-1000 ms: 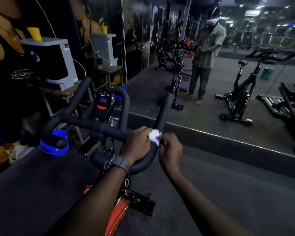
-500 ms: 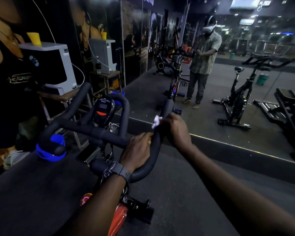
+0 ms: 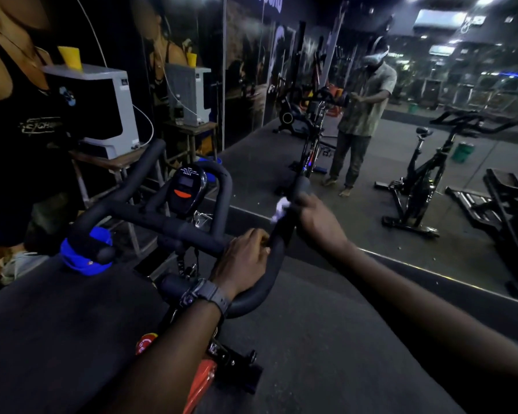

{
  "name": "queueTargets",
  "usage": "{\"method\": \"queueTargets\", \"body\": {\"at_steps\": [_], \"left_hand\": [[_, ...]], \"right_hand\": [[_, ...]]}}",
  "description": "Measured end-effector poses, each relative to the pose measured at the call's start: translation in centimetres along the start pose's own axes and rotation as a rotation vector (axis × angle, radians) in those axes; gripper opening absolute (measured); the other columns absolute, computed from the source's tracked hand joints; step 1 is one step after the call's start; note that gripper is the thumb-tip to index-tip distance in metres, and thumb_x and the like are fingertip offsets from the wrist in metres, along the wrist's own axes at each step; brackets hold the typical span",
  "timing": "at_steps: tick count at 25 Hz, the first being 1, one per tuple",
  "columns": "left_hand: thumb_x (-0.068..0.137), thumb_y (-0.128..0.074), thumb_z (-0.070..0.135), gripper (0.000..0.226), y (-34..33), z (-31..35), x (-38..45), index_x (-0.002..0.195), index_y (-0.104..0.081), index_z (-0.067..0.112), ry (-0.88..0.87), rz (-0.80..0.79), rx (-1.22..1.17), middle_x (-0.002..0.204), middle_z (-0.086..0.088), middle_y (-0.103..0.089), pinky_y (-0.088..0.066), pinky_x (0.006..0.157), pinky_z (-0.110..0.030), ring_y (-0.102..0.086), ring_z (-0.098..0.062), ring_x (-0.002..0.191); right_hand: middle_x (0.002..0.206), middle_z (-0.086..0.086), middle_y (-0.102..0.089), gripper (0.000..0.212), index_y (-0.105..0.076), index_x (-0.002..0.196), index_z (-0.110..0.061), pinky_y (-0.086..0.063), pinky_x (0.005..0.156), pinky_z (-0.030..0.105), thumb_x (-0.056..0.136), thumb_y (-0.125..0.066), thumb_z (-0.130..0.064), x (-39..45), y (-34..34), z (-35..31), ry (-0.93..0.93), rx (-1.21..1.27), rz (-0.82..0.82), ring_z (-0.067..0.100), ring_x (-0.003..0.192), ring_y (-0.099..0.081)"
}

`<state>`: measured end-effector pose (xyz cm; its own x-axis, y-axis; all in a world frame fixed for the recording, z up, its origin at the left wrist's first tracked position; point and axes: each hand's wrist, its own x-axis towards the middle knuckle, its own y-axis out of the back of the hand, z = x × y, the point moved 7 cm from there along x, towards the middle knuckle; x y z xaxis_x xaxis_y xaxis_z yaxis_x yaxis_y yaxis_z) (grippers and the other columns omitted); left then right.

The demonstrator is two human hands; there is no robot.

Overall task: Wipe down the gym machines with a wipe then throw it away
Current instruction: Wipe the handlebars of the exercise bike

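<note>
Right hand [image 3: 317,222] fingers wrapping wipe [image 3: 281,208] | I have slid it up the bar [image 3: 284,231] | left hand [image 3: 243,261] grips bar | tip unwiped

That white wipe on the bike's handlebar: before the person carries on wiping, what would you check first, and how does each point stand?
1. Wipe held by the right hand: ok.
2. Wipe touching the right handlebar horn: ok.
3. Left hand gripping the bar to steady the bike: ok.
4. Horn tip above the wipe wiped: cannot tell.
5. Wipe clean enough to go on: cannot tell, too small and dim.
6. Bin for the wipe: green bin visible in the mirror: ok.
</note>
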<state>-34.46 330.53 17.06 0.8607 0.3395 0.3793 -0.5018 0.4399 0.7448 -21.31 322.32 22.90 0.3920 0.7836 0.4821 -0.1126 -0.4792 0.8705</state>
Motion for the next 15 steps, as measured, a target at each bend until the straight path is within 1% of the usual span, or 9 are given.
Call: {"method": "queueTargets", "body": {"at_steps": [2, 4, 7, 8, 9, 11, 13, 14, 15], "left_hand": [[0.095, -0.055, 0.021, 0.035, -0.2, -0.1, 0.0, 0.128, -0.047, 0.015, 0.028, -0.012, -0.007, 0.122, -0.006, -0.056, -0.047, 0.087, -0.043, -0.061, -0.030, 0.102], [0.094, -0.053, 0.020, 0.044, -0.1, -0.2, -0.1, 0.136, -0.039, 0.018, 0.037, 0.007, -0.026, 0.130, -0.006, -0.050, -0.048, 0.089, -0.047, -0.060, -0.032, 0.104], [0.091, -0.048, 0.014, 0.049, 0.0, 0.0, -0.3, 0.139, -0.036, 0.021, 0.013, 0.014, -0.053, 0.138, -0.005, -0.046, -0.047, 0.094, -0.047, -0.056, -0.034, 0.115], [0.090, -0.046, 0.012, 0.051, 0.1, 0.1, -0.3, 0.138, -0.036, 0.022, 0.000, 0.008, -0.048, 0.138, -0.005, -0.045, -0.046, 0.094, -0.046, -0.056, -0.034, 0.116], [0.088, -0.045, 0.011, 0.052, 0.1, 0.2, -0.3, 0.138, -0.036, 0.022, -0.002, 0.006, -0.039, 0.137, -0.005, -0.046, -0.046, 0.093, -0.046, -0.056, -0.034, 0.114], [0.088, -0.045, 0.009, 0.054, 0.0, 0.0, -0.2, 0.140, -0.037, 0.018, 0.020, -0.008, -0.017, 0.138, -0.007, -0.047, -0.045, 0.094, -0.045, -0.056, -0.034, 0.115], [0.089, -0.046, 0.008, 0.054, -0.1, -0.3, -0.1, 0.142, -0.037, 0.015, 0.043, -0.017, -0.001, 0.141, -0.007, -0.046, -0.043, 0.098, -0.044, -0.054, -0.032, 0.119], [0.089, -0.046, 0.007, 0.054, -0.1, -0.3, 0.0, 0.142, -0.038, 0.015, 0.048, -0.012, -0.001, 0.141, -0.006, -0.047, -0.043, 0.099, -0.043, -0.054, -0.030, 0.120], [0.089, -0.046, 0.006, 0.054, 0.0, -0.3, 0.0, 0.141, -0.039, 0.014, 0.052, -0.002, -0.010, 0.140, -0.007, -0.048, -0.042, 0.101, -0.043, -0.053, -0.029, 0.122]], "right_hand": [[0.103, 0.006, -0.060, 0.021, -0.068, 0.101, -0.022, -0.050, 0.078, 0.032, 0.087, -0.053, -0.024, 3.6, 2.8, 2.8, -0.050, -0.043, 0.133, 0.031, 0.094, -0.060], [0.106, 0.011, -0.059, 0.022, -0.068, 0.105, -0.015, -0.050, 0.078, 0.034, 0.088, -0.054, -0.019, 1.6, 1.2, 0.5, -0.073, -0.029, 0.090, 0.034, 0.097, -0.056], [0.096, 0.005, -0.053, 0.015, -0.067, 0.098, -0.014, -0.050, 0.060, 0.036, 0.087, -0.058, -0.019, -5.9, -2.1, -6.3, 0.276, -0.100, -0.058, 0.025, 0.085, -0.048], [0.095, 0.005, -0.053, 0.016, -0.066, 0.099, -0.016, -0.049, 0.056, 0.034, 0.086, -0.057, -0.018, -6.0, -1.8, -5.6, 0.339, -0.119, -0.035, 0.024, 0.083, -0.047], [0.095, 0.006, -0.053, 0.018, -0.063, 0.101, -0.019, -0.048, 0.056, 0.033, 0.086, -0.055, -0.020, -4.3, -1.3, -3.8, 0.320, -0.143, 0.005, 0.024, 0.084, -0.047], [0.101, 0.009, -0.054, 0.022, -0.060, 0.106, -0.021, -0.053, 0.067, 0.037, 0.087, -0.049, -0.025, 0.9, 0.6, 1.1, 0.098, -0.137, 0.097, 0.028, 0.091, -0.049], [0.108, 0.013, -0.056, 0.022, -0.059, 0.106, -0.021, -0.053, 0.083, 0.045, 0.090, -0.046, -0.026, 3.6, 1.3, 4.2, -0.207, 0.214, 0.129, 0.032, 0.100, -0.054], [0.105, 0.012, -0.058, 0.017, -0.058, 0.102, -0.023, -0.051, 0.084, 0.042, 0.089, -0.049, -0.028, 2.8, 0.5, 4.0, -0.326, 0.381, 0.183, 0.030, 0.098, -0.057], [0.097, 0.008, -0.060, 0.011, -0.058, 0.095, -0.024, -0.051, 0.078, 0.037, 0.087, -0.055, -0.032, 0.6, -0.3, 2.6, -0.436, 0.477, 0.210, 0.024, 0.091, -0.059]]}}
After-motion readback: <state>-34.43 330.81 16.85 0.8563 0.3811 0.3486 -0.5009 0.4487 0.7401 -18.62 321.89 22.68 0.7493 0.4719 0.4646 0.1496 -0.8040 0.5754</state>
